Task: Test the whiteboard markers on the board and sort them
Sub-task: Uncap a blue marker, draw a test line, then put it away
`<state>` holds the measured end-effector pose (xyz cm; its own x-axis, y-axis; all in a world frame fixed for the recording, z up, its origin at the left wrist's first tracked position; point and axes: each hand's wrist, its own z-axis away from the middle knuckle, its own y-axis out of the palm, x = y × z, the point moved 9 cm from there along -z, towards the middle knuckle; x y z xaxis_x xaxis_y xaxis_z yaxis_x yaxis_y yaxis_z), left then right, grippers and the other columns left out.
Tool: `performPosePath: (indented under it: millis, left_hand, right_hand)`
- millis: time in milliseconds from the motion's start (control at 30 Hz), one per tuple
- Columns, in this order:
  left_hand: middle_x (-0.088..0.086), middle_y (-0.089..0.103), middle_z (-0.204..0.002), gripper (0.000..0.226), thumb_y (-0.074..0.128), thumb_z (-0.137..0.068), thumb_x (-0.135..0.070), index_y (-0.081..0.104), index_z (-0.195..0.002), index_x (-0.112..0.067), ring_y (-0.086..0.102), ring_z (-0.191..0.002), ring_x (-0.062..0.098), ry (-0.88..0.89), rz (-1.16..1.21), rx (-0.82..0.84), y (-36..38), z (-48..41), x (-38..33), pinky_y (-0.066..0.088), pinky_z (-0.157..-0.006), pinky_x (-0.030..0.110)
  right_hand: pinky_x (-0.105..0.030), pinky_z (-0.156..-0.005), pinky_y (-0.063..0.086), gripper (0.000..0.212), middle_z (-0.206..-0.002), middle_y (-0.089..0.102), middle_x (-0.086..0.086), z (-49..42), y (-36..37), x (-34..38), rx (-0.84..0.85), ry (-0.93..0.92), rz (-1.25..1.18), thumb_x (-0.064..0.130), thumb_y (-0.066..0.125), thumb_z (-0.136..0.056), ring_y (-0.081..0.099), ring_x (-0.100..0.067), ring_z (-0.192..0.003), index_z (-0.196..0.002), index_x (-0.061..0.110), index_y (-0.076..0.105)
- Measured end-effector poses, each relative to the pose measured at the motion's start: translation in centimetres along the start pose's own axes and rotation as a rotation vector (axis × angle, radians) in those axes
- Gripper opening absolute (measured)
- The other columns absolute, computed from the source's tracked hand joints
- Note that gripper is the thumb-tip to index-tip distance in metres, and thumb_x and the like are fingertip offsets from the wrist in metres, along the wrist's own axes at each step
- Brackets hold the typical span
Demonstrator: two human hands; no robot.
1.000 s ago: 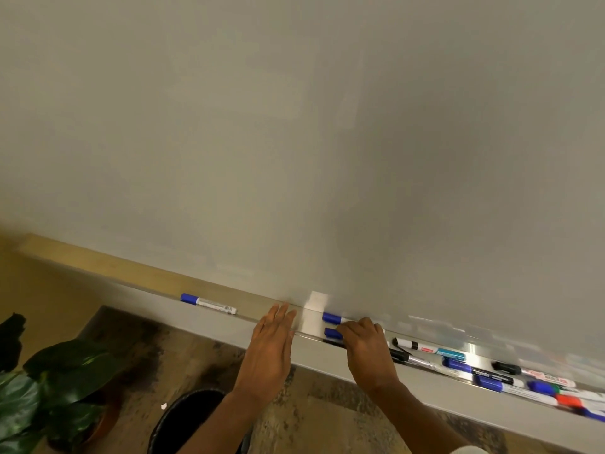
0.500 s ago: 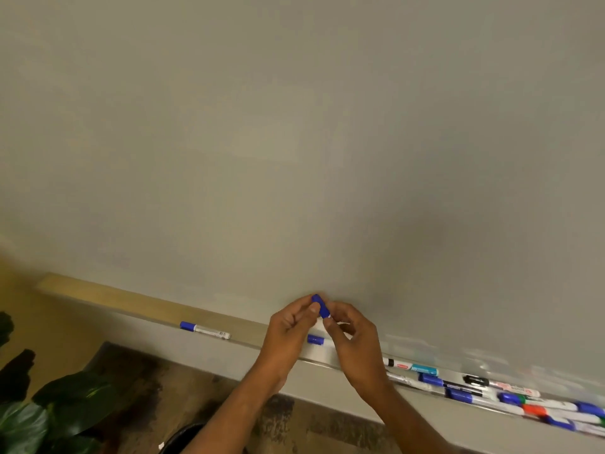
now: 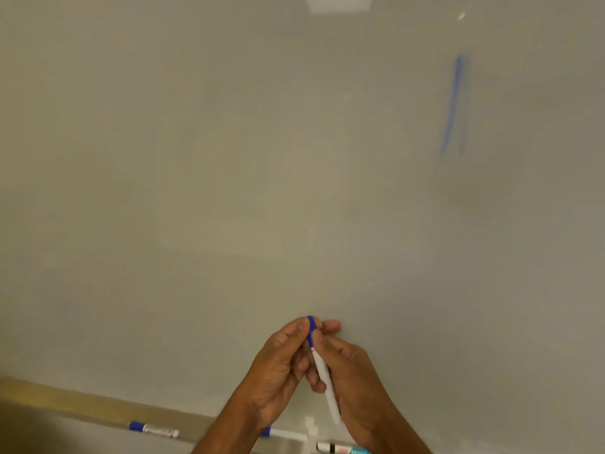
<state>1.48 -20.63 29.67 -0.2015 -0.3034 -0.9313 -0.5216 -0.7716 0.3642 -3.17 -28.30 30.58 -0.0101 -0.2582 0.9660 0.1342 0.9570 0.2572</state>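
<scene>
My left hand (image 3: 281, 365) and right hand (image 3: 357, 381) are raised together in front of the lower part of the whiteboard (image 3: 196, 158), with both forearms coming up from the bottom edge of the view. Between them I hold one marker (image 3: 322, 371), nearly upright and leaning a little, its cap end up. My left thumb and fingertips pinch the blue cap (image 3: 310, 326). My right hand curls round the white barrel below the cap, one finger reaching past the cap towards the board. I cannot tell whether the cap is loose or still seated.

Half a second ago both hands were just above the ledge (image 3: 65, 401), already on this marker. A second ago they were down on the ledge itself. Now they are higher against the board. My head has tipped up too, so the plant and floor are out of view, and most of the marker pile to the right is cut off.

On the ledge, a blue-capped marker (image 3: 154, 430) lies well to the left. A second blue-capped one (image 3: 281, 433) lies below my left wrist. A black-capped marker (image 3: 327, 448) shows at the bottom edge under my right hand. High on the right of the board is a long blue stroke (image 3: 453, 103), blurred. A pale bright patch (image 3: 339, 3) sits at the top edge.
</scene>
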Motion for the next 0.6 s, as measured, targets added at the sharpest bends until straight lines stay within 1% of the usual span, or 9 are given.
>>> performPosePath:
  millis: [100, 167, 233, 267, 333, 367, 400, 500, 600]
  left_hand:
    - [0.019, 0.075, -0.110, 0.050, 0.046, -0.104, -0.029, 0.055, -0.129, 0.014, 0.067, -0.053, 0.016, 0.031, 0.008, 0.064, 3.6, 0.4, -2.4, 0.059, -0.055, 0.032]
    - [0.025, 0.071, -0.117, 0.047, 0.045, -0.105, -0.026, 0.056, -0.126, 0.015, 0.070, -0.060, 0.013, 0.066, 0.019, 0.090, 5.3, 0.5, -4.0, 0.060, -0.062, 0.028]
    - [0.027, 0.068, -0.123, 0.046, 0.046, -0.105, -0.025, 0.054, -0.125, 0.016, 0.074, -0.073, 0.017, 0.098, 0.034, 0.100, 6.5, 0.3, -5.5, 0.060, -0.068, 0.027]
    - [0.028, 0.068, -0.123, 0.046, 0.047, -0.104, -0.025, 0.053, -0.125, 0.016, 0.074, -0.085, 0.022, 0.119, 0.039, 0.097, 6.9, 0.2, -6.2, 0.061, -0.073, 0.030]
    - [0.029, 0.069, -0.120, 0.040, 0.049, -0.103, -0.024, 0.055, -0.121, 0.011, 0.069, -0.109, 0.034, 0.166, 0.055, 0.062, 7.1, -0.2, -8.0, 0.059, -0.093, 0.046]
    - [0.028, 0.070, -0.119, 0.035, 0.049, -0.103, -0.024, 0.057, -0.118, 0.007, 0.066, -0.116, 0.036, 0.191, 0.080, 0.030, 6.9, -0.5, -9.0, 0.052, -0.103, 0.055]
    - [0.027, 0.071, -0.118, 0.033, 0.050, -0.103, -0.024, 0.059, -0.115, 0.005, 0.065, -0.119, 0.035, 0.224, 0.103, -0.003, 6.5, -0.8, -10.2, 0.048, -0.106, 0.058]
    - [0.024, 0.074, -0.111, 0.034, 0.053, -0.100, -0.026, 0.062, -0.115, 0.003, 0.071, -0.112, 0.033, 0.335, 0.108, -0.092, 5.4, -1.6, -13.9, 0.059, -0.094, 0.047]
    - [0.022, 0.076, -0.104, 0.030, 0.057, -0.099, -0.023, 0.063, -0.115, 0.001, 0.074, -0.103, 0.033, 0.412, 0.149, -0.135, 5.0, -1.9, -16.3, 0.063, -0.083, 0.034]
  right_hand:
    - [-0.022, -0.041, 0.029, 0.048, -0.059, 0.056, -0.012, 1.0, -0.5, 2.9, 0.058, 0.008, -0.063, 0.047, 0.059, -0.086, 0.044, -0.014, -0.044, -0.068, 0.003, 0.066]
    - [-0.020, -0.038, 0.026, 0.049, -0.053, 0.053, -0.008, 1.5, -1.0, 4.5, 0.055, 0.005, -0.059, 0.049, 0.057, -0.087, 0.038, -0.012, -0.040, -0.065, 0.005, 0.065]
    - [-0.019, -0.038, 0.023, 0.048, -0.054, 0.050, -0.008, 1.8, -1.5, 6.0, 0.005, -0.012, -0.024, 0.051, 0.058, -0.088, 0.034, -0.012, -0.040, -0.067, 0.008, 0.067]
    - [-0.018, -0.039, 0.021, 0.048, -0.055, 0.049, -0.009, 2.0, -1.7, 6.6, -0.023, -0.019, -0.017, 0.052, 0.060, -0.087, 0.032, -0.012, -0.039, -0.070, 0.008, 0.067]
    - [-0.017, -0.039, 0.019, 0.049, -0.055, 0.046, -0.011, 2.3, -1.8, 7.2, -0.073, -0.028, -0.024, 0.053, 0.062, -0.085, 0.029, -0.012, -0.038, -0.074, 0.005, 0.064]
    - [-0.016, -0.039, 0.019, 0.049, -0.054, 0.044, -0.011, 2.4, -1.6, 7.5, -0.089, -0.037, -0.023, 0.053, 0.062, -0.085, 0.028, -0.013, -0.037, -0.074, 0.005, 0.064]
    - [-0.016, -0.039, 0.019, 0.049, -0.053, 0.043, -0.011, 2.5, -1.5, 7.8, -0.098, -0.048, -0.014, 0.053, 0.062, -0.085, 0.027, -0.013, -0.037, -0.073, 0.005, 0.065]
    - [-0.016, -0.039, 0.023, 0.046, -0.054, 0.047, -0.012, 2.8, -0.6, 9.0, -0.073, -0.076, -0.001, 0.045, 0.057, -0.090, 0.033, -0.014, -0.037, -0.079, 0.003, 0.072]
    - [-0.024, -0.042, 0.035, 0.033, -0.071, 0.061, -0.018, 3.3, -0.1, 12.4, -0.018, -0.221, -0.082, 0.024, 0.057, -0.091, 0.046, -0.017, -0.051, -0.112, 0.003, 0.069]
